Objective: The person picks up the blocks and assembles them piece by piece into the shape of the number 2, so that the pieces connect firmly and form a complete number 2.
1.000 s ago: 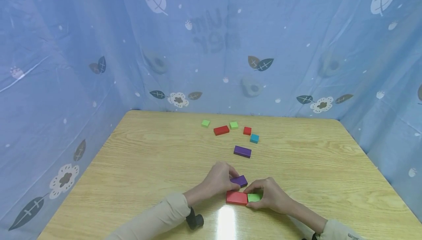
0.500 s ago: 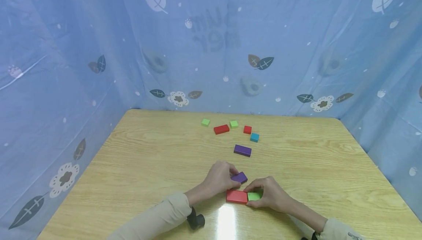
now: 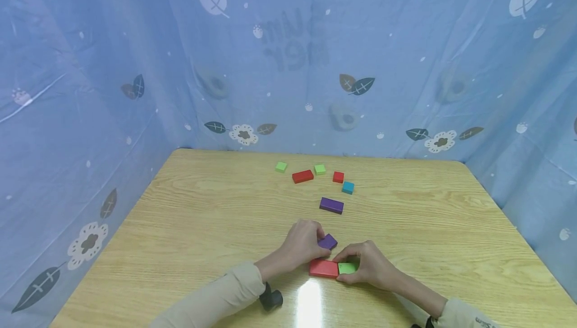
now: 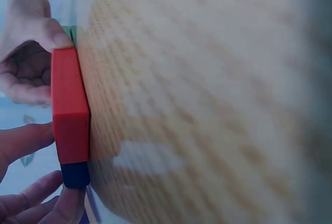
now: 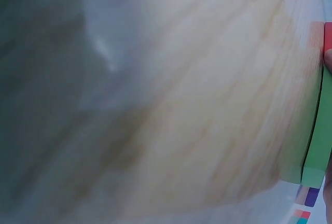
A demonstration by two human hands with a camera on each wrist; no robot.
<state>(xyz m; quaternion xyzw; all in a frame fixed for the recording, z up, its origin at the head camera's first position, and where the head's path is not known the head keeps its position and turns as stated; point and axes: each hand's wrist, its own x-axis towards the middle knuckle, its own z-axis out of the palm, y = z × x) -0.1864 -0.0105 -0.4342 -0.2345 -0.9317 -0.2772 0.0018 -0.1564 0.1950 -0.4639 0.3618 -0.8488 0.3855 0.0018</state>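
In the head view my left hand (image 3: pixel 303 242) pinches a purple block (image 3: pixel 328 241) between thumb and fingers, its near end covered by the hand. Just in front of it a long red block (image 3: pixel 323 269) lies flat on the table. A light green block (image 3: pixel 347 268) lies against the red block's right end, gripped by my right hand (image 3: pixel 371 268). In the left wrist view the red block (image 4: pixel 71 105) is seen end-on, with the dark purple block (image 4: pixel 75 175) behind it at my left fingertips. The right wrist view catches the green block (image 5: pixel 316 136) at its right edge.
Beyond my hands lies another purple block (image 3: pixel 331 205). Farther back are a blue block (image 3: pixel 348 188), a small red block (image 3: pixel 338 177), a longer red block (image 3: pixel 303 176) and two green blocks, one right (image 3: pixel 320 170) and one left (image 3: pixel 281 167). A patterned blue curtain (image 3: pixel 288 92) surrounds the table.
My left hand has edged to the right along the purple block, which has turned slightly and shows less of its length. The right hand, green block and red block keep their places.
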